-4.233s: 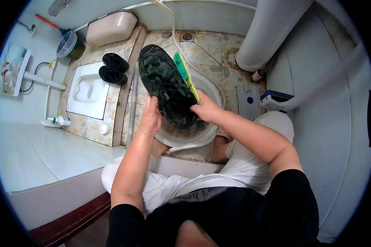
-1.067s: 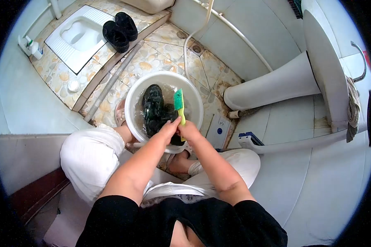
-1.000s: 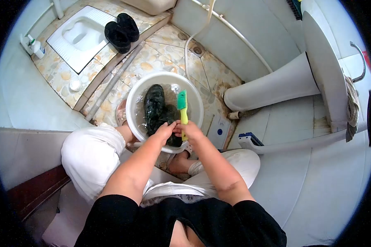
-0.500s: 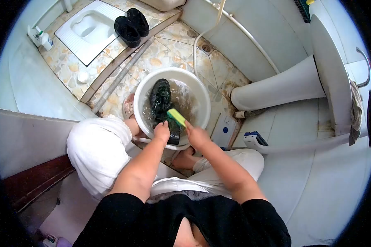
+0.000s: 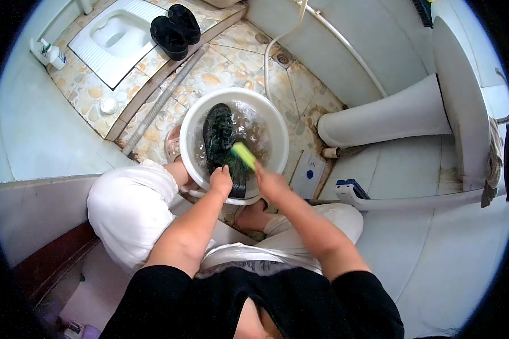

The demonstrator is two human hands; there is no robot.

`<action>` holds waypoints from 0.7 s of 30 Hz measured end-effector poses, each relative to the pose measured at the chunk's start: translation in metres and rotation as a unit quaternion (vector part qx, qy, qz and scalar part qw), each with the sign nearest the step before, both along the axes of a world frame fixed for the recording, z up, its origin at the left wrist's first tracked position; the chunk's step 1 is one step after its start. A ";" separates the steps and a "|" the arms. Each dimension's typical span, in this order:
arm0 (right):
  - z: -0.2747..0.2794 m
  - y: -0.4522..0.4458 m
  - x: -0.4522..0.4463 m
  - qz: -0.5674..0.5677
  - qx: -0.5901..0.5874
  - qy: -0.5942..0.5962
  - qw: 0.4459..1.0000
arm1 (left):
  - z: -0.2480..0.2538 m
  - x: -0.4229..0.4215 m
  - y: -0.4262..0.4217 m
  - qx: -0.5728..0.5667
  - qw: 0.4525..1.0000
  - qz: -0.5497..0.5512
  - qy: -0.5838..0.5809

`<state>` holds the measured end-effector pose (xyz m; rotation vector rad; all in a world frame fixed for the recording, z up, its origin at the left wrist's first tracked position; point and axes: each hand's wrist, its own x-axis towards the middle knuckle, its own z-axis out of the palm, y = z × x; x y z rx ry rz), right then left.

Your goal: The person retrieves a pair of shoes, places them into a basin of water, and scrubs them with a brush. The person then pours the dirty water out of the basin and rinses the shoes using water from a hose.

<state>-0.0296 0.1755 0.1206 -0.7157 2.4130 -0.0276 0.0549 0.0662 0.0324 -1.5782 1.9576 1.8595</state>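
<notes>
Between the person's knees in the head view, a white basin (image 5: 284, 141) of murky water stands on the tiled floor, and a wet dark shoe (image 5: 216, 130) lies in its left half. The shoe's long axis runs from far to near, toe toward the far rim, leaning slightly left. A dark part lies nearer and to the right; I cannot tell whether it belongs to the same shoe.

The left hand (image 5: 221, 181) is the nearer to the shoe: its fingers are bunched around the shoe's near left edge, the tips partly hidden. The right hand (image 5: 270, 183), over the right near rim, has its fingers wrapped around the near end of a yellow-green brush (image 5: 243, 153). From those fingers the shoe lies to the left and farther off. The brush slants far and left across that gap, its green bristles facing down at the dark surface; blur hides whether they touch. Beyond the basin, to the far left, sits a pair of black slippers (image 5: 169, 38).
</notes>
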 end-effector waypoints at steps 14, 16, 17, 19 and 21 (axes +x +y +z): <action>-0.038 0.003 -0.049 -0.411 -0.168 -0.280 0.851 | -0.004 -0.006 -0.007 0.009 1.000 -0.015 -0.018; -0.027 0.026 -0.016 0.015 -0.205 -0.062 0.977 | -0.001 -0.006 -0.002 0.025 1.000 0.013 -0.010; -0.009 0.024 -0.005 0.016 -0.202 -0.062 0.977 | 0.000 -0.007 -0.002 0.032 0.999 0.039 0.001; 0.029 0.009 0.013 0.132 -0.001 -0.022 0.991 | -0.014 -0.007 0.001 0.066 0.995 0.066 0.019; 0.013 -0.001 -0.002 0.116 -0.005 -0.008 0.993 | -0.024 -0.006 0.003 0.078 0.995 0.049 0.033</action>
